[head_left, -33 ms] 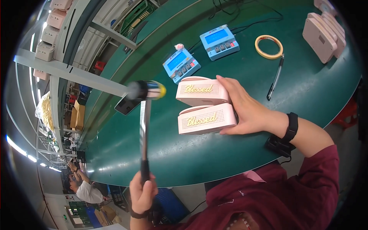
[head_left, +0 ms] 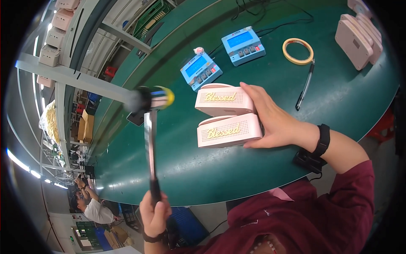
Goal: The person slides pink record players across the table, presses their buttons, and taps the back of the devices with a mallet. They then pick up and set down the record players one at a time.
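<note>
My left hand [head_left: 154, 215] is closed around the black grip of a mallet [head_left: 151, 144], held upright over the table's left part. The mallet's head, black with a yellow face at one end, is blurred and apart from everything. My right hand [head_left: 277, 120] spans the right ends of two pink speakers, fingers behind the far speaker [head_left: 224, 100] and thumb at the near speaker [head_left: 230, 132]. Both speakers lie side by side on the green table [head_left: 203, 173], with dotted grilles and raised gold lettering facing up. Part of a dark phone [head_left: 136, 118] shows behind the mallet.
Two blue meter boxes [head_left: 201, 71] with screens and cables stand beyond the speakers. A tape roll [head_left: 298, 51] and a pen [head_left: 305, 84] lie to the right, near several pink housings [head_left: 355, 42]. A grey frame post [head_left: 97, 86] crosses at left; another person [head_left: 97, 209] sits farther off.
The mallet has swung slightly to the left with my left hand. My right hand and the two speakers have hardly shifted.
</note>
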The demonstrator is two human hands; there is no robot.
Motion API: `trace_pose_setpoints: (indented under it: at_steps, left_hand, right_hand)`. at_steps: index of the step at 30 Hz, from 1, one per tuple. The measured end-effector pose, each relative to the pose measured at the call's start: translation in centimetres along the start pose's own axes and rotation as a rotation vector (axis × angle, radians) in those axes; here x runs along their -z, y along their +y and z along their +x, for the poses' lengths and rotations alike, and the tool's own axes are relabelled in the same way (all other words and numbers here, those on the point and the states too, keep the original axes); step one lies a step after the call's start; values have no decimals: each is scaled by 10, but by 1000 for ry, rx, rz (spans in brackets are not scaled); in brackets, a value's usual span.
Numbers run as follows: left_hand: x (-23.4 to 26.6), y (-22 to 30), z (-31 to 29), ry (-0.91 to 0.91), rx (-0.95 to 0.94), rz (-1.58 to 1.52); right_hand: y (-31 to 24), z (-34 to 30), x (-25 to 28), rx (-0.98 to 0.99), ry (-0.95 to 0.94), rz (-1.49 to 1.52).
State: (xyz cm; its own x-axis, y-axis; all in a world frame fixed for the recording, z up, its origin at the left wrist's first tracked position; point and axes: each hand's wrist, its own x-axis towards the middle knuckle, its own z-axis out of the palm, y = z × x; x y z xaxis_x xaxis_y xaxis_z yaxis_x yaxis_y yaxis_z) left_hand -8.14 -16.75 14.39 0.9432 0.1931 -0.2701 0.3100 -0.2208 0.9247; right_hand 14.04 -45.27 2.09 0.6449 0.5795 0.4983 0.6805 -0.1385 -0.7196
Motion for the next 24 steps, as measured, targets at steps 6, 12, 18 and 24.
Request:
trace_pose_setpoints:
  at_steps: [6, 12, 18, 24]
  left_hand:
    - [-12, -19, -19, 16, -252, -10]
    - [0, -13, -26, -94, 111, 172]
    - [-7, -18, -29, -87, 93, -43]
    - [12, -15, -27, -1, -109, 346]
  right_hand:
    - [0, 1, 2, -25, 4, 4]
    - [-2, 0, 4, -41, 0, 1]
    - [-4, 2, 1, -30, -2, -1]
    - [-2, 1, 2, 2, 28, -15]
